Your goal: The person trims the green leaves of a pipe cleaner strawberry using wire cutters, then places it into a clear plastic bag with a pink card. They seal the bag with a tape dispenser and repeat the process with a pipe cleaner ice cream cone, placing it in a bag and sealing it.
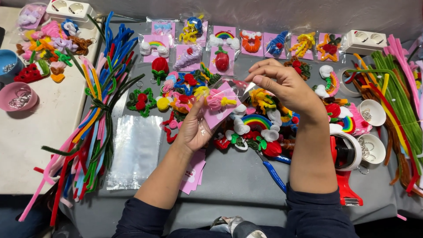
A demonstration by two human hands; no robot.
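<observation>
A row of small clear packets [264, 42], each with a pink square card and a pipe-cleaner figure, is laid along the far edge of the grey table [238, 176], and a stack of clear bags [134, 150] is seen at the left. A pink card [219, 105] with a pink figure is held tilted above the middle, its long axis running from lower left to upper right. It is pinched from below by the left hand [194, 130], while its clear wrapper's corner is pinched by the right hand [284, 86].

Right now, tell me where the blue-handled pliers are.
In the head view, the blue-handled pliers lie on the grey cloth right of centre, under the right forearm, between the pile of pipe-cleaner charms and the red tape dispenser.
</observation>
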